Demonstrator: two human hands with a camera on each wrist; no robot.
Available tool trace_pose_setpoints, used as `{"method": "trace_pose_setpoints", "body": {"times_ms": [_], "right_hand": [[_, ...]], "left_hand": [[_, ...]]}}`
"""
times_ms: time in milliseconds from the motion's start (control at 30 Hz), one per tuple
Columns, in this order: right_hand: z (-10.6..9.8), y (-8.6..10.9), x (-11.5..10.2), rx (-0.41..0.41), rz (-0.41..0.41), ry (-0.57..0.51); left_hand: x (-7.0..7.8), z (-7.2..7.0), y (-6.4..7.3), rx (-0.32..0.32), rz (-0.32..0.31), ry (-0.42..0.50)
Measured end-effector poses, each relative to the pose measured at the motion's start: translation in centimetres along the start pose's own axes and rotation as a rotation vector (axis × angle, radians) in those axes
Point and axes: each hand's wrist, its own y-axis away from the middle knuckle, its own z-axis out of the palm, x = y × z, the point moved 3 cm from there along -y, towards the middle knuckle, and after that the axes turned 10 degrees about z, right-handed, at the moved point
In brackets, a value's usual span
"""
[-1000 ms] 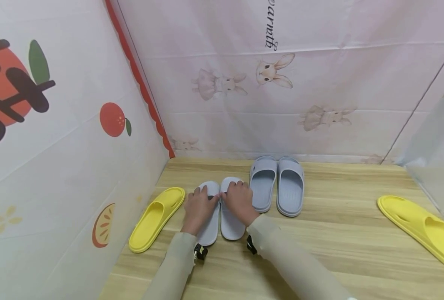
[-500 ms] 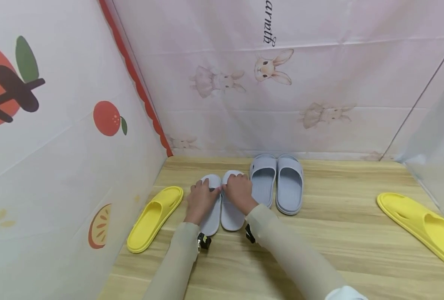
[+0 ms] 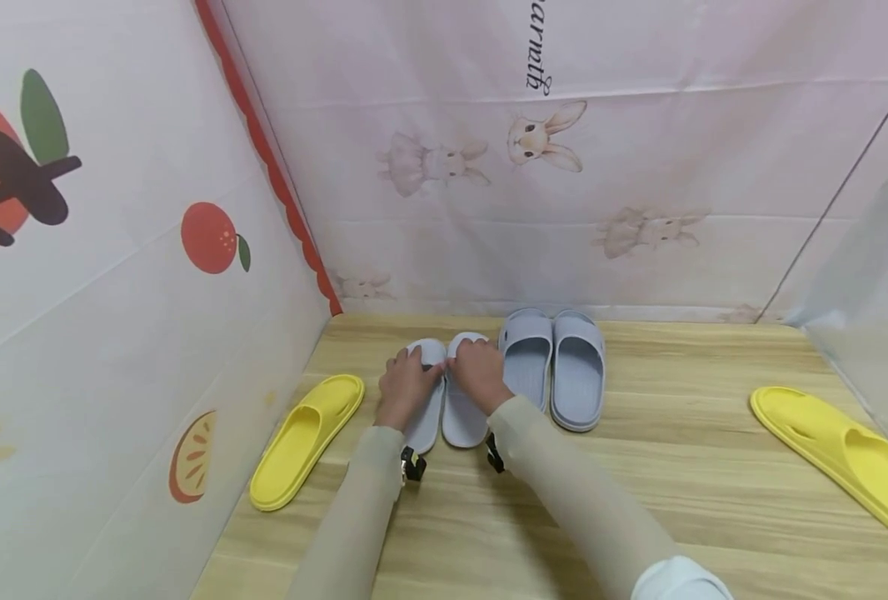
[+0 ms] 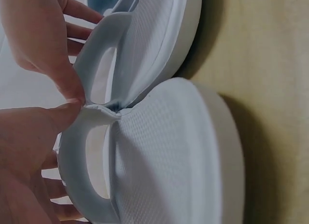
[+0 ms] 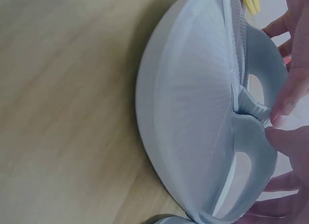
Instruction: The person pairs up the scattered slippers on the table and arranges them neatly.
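Two pale grey slide slippers lie side by side in the head view, toes toward the back wall. My left hand (image 3: pixel 406 387) holds the left slipper (image 3: pixel 425 423) by its strap, thumb at the inner side and fingers over the outer side. Likewise, my right hand (image 3: pixel 480 372) grips the strap of the right slipper (image 3: pixel 462 423). Both thumbs meet where the two straps (image 4: pixel 79 156) come together, as the left wrist view shows. From the right wrist, the ribbed insole (image 5: pixel 193 103) of the right slipper fills the middle. The toe ends are partly hidden behind the hands.
A blue-grey pair of slides (image 3: pixel 579 375) stands against the back wall, close to the right hand. One yellow slipper (image 3: pixel 301 446) lies slanted by the left wall, another (image 3: pixel 834 450) far right. Printed cloth walls (image 3: pixel 444 258) enclose the wooden floor (image 3: pixel 676 467).
Both hands have pushed the pale grey slippers forward, toward the back wall, so their toes come nearer the level of the blue-grey pair's. The yellow slippers and the blue-grey pair stay put.
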Motion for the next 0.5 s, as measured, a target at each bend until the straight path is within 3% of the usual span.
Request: {"method": "trace_pose_setpoints", "body": {"times_ms": [500], "right_hand": [[0.5, -2.2, -0.1, -0.020, -0.001, 0.051]], "left_hand": [[-0.2, 0.9, -2.6, 0.006, 0.013, 0.039]]}}
